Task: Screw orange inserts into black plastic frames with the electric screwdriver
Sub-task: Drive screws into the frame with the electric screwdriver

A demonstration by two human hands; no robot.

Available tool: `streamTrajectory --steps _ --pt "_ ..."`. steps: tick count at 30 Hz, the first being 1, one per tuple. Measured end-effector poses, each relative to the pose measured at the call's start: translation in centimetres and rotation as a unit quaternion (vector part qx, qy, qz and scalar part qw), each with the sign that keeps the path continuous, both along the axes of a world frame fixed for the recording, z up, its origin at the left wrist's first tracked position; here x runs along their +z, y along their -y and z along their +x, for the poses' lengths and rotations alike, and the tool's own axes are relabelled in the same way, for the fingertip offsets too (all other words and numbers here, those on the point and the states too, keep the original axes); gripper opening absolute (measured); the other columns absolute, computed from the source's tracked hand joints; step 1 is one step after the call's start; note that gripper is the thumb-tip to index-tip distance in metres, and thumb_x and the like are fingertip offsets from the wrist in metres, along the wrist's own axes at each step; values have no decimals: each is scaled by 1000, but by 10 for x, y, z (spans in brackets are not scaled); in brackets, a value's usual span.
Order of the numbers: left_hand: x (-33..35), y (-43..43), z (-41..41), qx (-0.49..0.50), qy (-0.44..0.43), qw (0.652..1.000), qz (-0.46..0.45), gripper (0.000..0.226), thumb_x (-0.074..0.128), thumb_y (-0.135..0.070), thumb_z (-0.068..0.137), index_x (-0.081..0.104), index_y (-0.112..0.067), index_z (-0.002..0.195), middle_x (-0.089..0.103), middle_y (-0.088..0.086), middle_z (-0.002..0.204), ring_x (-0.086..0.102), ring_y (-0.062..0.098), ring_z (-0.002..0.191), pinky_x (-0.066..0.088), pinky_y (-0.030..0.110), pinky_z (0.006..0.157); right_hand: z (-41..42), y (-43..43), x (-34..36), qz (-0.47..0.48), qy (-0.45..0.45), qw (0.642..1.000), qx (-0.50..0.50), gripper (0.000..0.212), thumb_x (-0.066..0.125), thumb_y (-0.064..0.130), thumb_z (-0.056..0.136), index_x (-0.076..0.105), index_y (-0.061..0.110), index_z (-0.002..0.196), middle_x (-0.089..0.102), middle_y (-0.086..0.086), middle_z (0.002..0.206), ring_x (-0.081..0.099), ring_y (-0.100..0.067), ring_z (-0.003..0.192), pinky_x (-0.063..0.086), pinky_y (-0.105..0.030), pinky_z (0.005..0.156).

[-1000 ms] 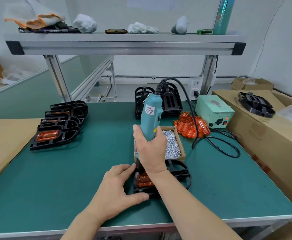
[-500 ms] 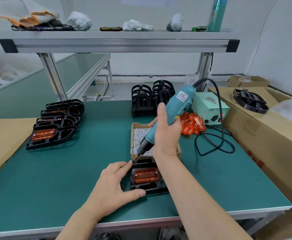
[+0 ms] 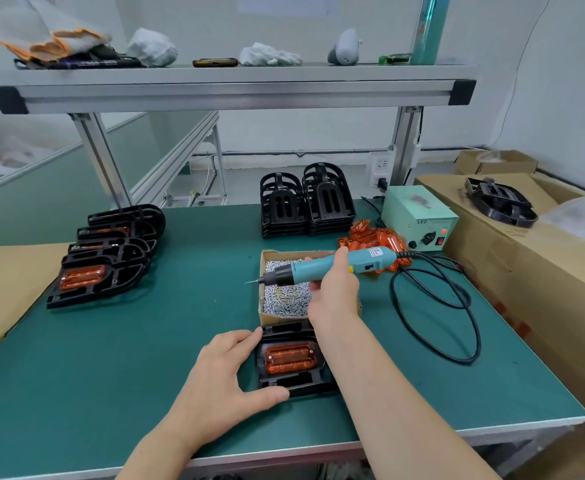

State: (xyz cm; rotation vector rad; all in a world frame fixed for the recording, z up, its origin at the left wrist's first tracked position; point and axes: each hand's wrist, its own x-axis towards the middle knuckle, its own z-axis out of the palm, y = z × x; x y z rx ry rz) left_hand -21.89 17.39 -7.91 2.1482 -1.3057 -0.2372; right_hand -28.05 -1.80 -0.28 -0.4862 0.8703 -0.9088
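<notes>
Since likely stiff and light, clasps black frame [image 3: 298, 386] by left edge in left grip [image 3: 221, 379], electric screwdriver [image 3: 304, 271] mid-barrel in right grip [image 3: 336, 292].

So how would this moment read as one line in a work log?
right hand: holds electric screwdriver roughly level over screw box | left hand: holds black frame | orange insert: sits in frame
</notes>
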Motion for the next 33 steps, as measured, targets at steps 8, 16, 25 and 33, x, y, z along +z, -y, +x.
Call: streamTrajectory --steps 8,16,25,33 --pt "1 -1 0 1 -4 1000 0 114 52 -96 54 36 -37 150 36 -27 137 30 -3 132 25 21 113 5 8 -10 38 -47 998 29 28 54 41 103 52 17 116 59 -3 98 60 -16 85 47 -26 64" --pt "1 0 0 0 2 1000 3 113 52 -96 55 36 -37 150 37 -26 136 31 -2 131 27 23 113 2 10 -11 67 -4 997 43 23 57 23 103 49 15 124 58 -7 101 59 -19 88 51 -28 67" --pt "0 0 1 0 -4 1000 -4 113 52 -96 55 38 -36 149 39 -27 134 34 -1 130 29 25 113 -10 6 -6 59 40 996 51 45 53 5 101 42 5 145 51 -21 138 57 -35 121 56 -33 81" --pt "-1 0 1 1 -6 1000 -5 113 53 -96 54 39 -35 149 41 -26 134 35 0 130 29 26 114 -30 -4 4 70 44 994 70 23 55 0 99 45 0 119 48 -23 136 54 -27 118 46 -35 109"
